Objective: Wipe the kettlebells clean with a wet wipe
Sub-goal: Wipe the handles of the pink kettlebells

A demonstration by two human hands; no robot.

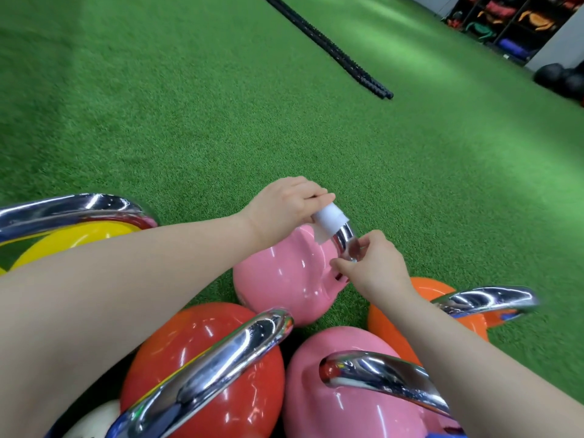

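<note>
Gripping a white wet wipe (328,223), the left hand (284,207) has its fingers curled down over the wipe, which is wrapped round the chrome handle (346,240) of the far pink kettlebell (284,279). Thumb side hidden under the wipe, can't tell its exact lie. Left forearm runs in from the lower left, crossing over the yellow kettlebell (76,241), wrist bent slightly down onto the handle top.

Right hand (373,267) pinches the same handle lower down, near where it meets the pink body; fingertips (339,265) drawn together on the chrome, not spread. Right forearm comes in from the lower right, passing over the orange kettlebell (420,320) and its handle.

Far pink kettlebell lies tilted on the green turf (189,121), handle pointing away and to the right, the two hands near each other on it with a bare stretch of chrome between them.

Closer in: red kettlebell (205,358) with chrome handle across its front, just beside a near pink kettlebell (347,406); both close to the far pink one. A whitish kettlebell (91,418) shows at the bottom edge, mostly cut off.

Far side: black battle rope (331,49) lying on the turf, well apart from the hands. Storage shelves (505,23) with coloured gear at top right, dark balls (550,74) on the floor beside them.
</note>
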